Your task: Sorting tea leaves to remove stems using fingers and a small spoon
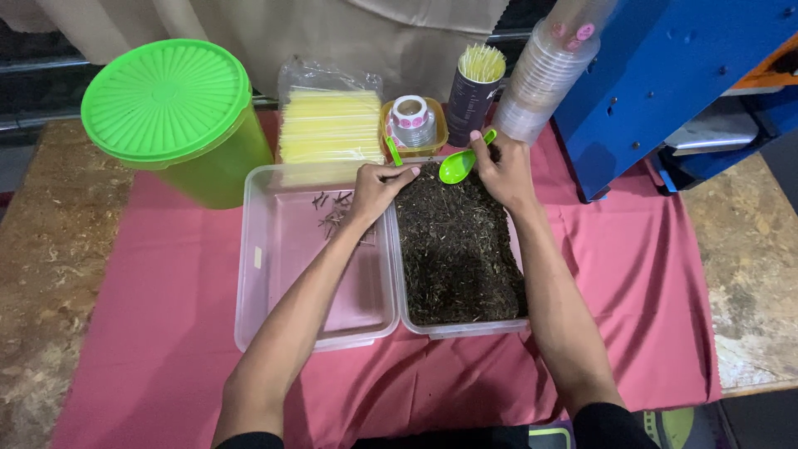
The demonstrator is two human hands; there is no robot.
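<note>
Pink cloth (632,274) covers your table. Your right hand (504,170) is closed around a green scoop (462,162), handle running up-right, bowl toward your left hand (378,187), which pinches twigs over the dried-leaf tray (457,249). Left of it, a clear tray (274,274) holds a few stems (332,208).

Worn wooden table (50,249), spread with a pink cloth (166,333) under both hands. On the cloth: two clear tubs below the hands, one (274,274) nearly bare, one (459,329) full of dark dried leaves. Beyond the left hand (376,189), a green lidded bucket (170,116) and bagged yellow straws (330,125).
</note>
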